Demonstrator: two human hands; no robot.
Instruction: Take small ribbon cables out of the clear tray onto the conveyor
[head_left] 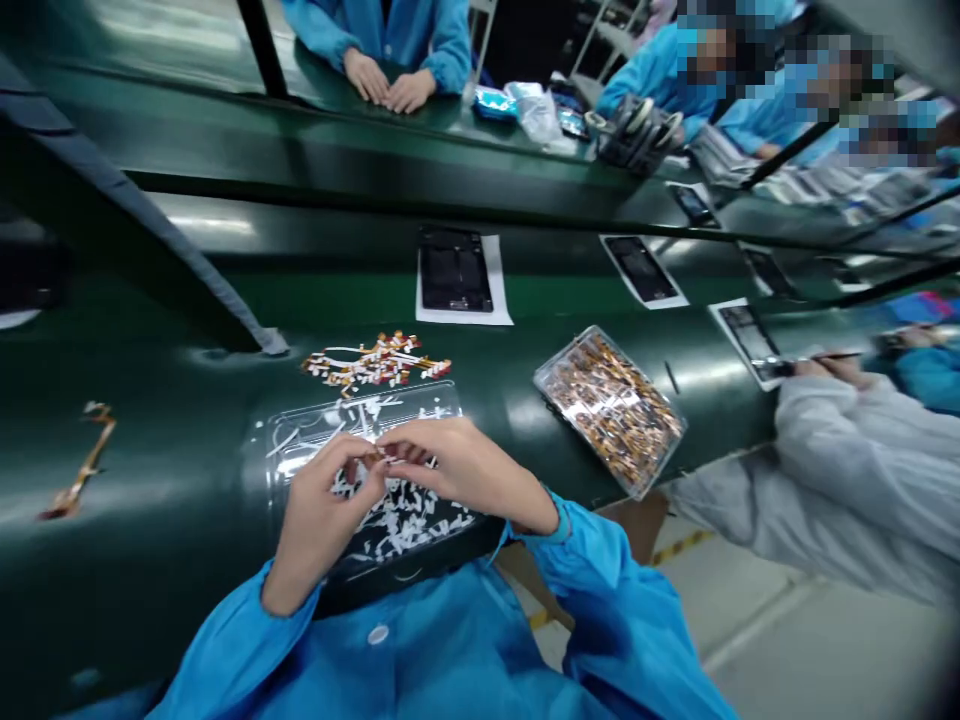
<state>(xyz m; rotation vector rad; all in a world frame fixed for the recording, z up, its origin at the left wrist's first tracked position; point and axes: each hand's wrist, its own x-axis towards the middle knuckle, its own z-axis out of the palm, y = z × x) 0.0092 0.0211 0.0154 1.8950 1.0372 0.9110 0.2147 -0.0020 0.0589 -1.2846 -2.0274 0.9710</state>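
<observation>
My left hand point(326, 505) and my right hand point(461, 465) meet with fingertips pinched together. Between them is a small orange-brown flex cable point(373, 457), mostly hidden by the fingers. Beneath both hands lies a clear plastic tray point(271, 455) strewn with white scraps point(409, 525). Just beyond the tray is a loose pile of orange and white flex cables point(379, 360). A single flex cable point(84, 465) rests on the green surface far to the left. To the right, a clear box point(649, 480) is filled with copper-coloured flex cables.
Dark phone-like panels on white sheets point(454, 270) lie along the green belt. A slanting post point(180, 250) stands at the left. Across the line, a co-worker's hands point(386, 85) rest on the far bench. A grey-sleeved co-worker point(847, 460) works close on the right.
</observation>
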